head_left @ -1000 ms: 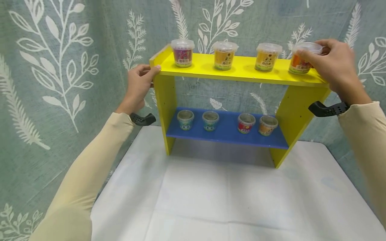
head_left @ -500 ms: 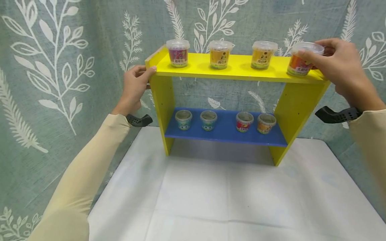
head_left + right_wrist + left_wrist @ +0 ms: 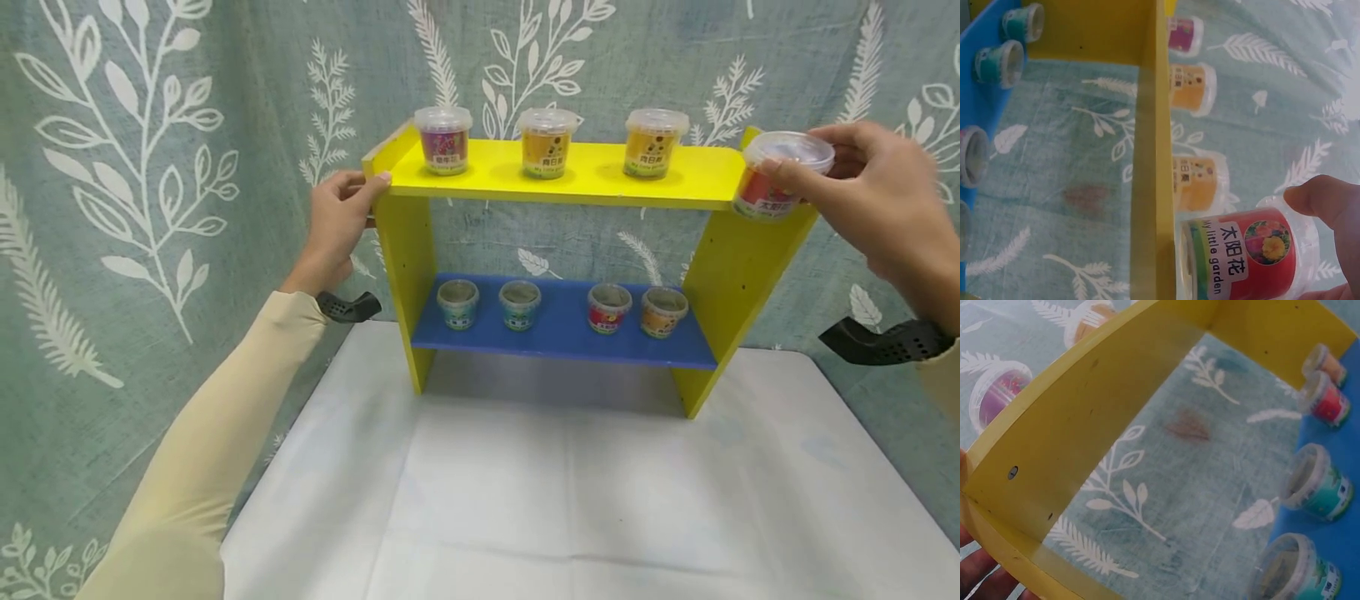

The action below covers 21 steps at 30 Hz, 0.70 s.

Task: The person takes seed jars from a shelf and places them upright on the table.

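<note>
A person's right hand [image 3: 877, 192] pinches a small clear-lidded cup with a red label [image 3: 780, 177], fingers and thumb curled round its lid. The cup is in the air at the right end of the yellow top shelf [image 3: 585, 175], its base just off the shelf's front corner. In the right wrist view its label reads "My little garden" beside three Chinese characters and a flower picture; what is inside cannot be seen.

Half a second ago the cup stood on the shelf's right end under the same hand; it is now lifted and drawn out past the edge.

Three more lidded cups stand in a row on the top shelf: one with a purple label [image 3: 443, 140] and two with orange labels [image 3: 547, 142] [image 3: 655, 142]. Their writing is too small to read.

On the blue lower shelf [image 3: 562, 329] stand four cups, two with teal labels [image 3: 457, 303] [image 3: 519, 304], one red [image 3: 609, 307] and one orange [image 3: 663, 312]; their tops look grey-brown.

The left hand [image 3: 337, 225] grips the top shelf's left end, thumb on top and fingers curled behind, as before. The shelf unit stands on a white table [image 3: 570, 500] before a green leaf-print curtain [image 3: 150, 167].
</note>
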{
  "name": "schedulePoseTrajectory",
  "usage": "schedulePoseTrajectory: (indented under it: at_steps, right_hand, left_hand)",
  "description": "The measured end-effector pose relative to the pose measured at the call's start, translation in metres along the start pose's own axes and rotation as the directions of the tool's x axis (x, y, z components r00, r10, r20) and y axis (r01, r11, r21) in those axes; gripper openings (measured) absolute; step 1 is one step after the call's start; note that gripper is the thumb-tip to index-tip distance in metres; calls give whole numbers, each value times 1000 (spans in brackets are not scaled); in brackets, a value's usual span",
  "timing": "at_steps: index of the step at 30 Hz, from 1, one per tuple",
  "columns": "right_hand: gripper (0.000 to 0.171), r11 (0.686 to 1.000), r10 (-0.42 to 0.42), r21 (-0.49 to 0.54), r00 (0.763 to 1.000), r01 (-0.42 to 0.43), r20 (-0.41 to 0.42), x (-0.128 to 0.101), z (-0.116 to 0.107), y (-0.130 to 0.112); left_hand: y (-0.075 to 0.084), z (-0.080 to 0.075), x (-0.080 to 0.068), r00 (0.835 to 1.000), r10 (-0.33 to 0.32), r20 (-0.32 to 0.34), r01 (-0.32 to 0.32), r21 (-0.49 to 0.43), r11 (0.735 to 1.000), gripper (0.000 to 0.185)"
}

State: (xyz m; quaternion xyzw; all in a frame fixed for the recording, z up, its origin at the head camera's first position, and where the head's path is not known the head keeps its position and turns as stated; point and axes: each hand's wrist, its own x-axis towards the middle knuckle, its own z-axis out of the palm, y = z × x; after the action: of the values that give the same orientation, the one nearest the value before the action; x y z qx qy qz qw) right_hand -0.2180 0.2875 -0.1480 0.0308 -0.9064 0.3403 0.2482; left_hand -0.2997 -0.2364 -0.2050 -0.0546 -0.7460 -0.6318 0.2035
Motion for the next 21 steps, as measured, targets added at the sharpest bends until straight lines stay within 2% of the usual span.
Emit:
schedulePoseTrajectory:
  at_steps: [8, 13, 21]
  right_hand:
    - [81, 995, 66, -73, 998, -66, 0, -23, -3, 1]
    - [84, 993, 62, -105, 997, -58, 34, -39, -3, 9]
    - [87, 994, 68, -93, 994, -60, 87, -58, 1, 20]
  left_hand:
    - [0, 2, 0, 1000, 9, -16, -10, -29, 1000, 46]
    - [-1, 2, 1, 1000, 11, -14, -12, -27, 1000, 46]
    - [-2, 3, 0, 1000, 11, -11, -11, -29, 1000, 45]
